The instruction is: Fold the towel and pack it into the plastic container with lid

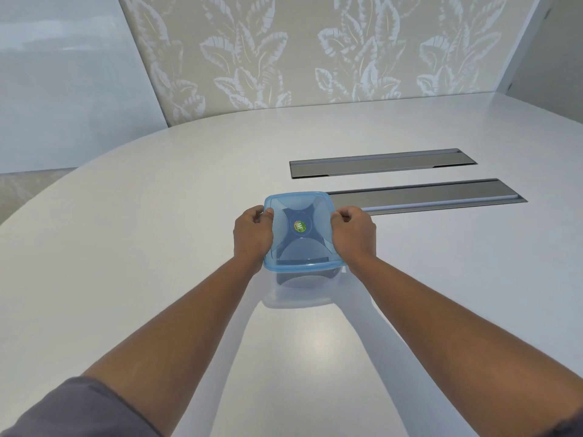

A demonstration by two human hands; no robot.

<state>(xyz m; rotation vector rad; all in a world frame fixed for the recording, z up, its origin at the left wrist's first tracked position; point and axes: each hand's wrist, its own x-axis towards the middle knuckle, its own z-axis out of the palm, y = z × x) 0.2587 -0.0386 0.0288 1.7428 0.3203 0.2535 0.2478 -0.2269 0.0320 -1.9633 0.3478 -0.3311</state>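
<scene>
A clear plastic container [303, 279] stands on the white table [157, 247], closed by a translucent blue lid [299, 244] with a round green sticker at its centre. A dark blue-grey shape, the towel [299, 257], shows through the lid and the near wall. My left hand [252, 234] grips the lid's left edge, thumb on top. My right hand [353, 231] grips the right edge the same way. Both forearms reach in from the bottom of the view.
Two long recessed metal cable trays [383, 164] [426, 195] lie in the tabletop just behind and right of the container. A leaf-patterned wall [315, 52] rises past the table's curved far edge.
</scene>
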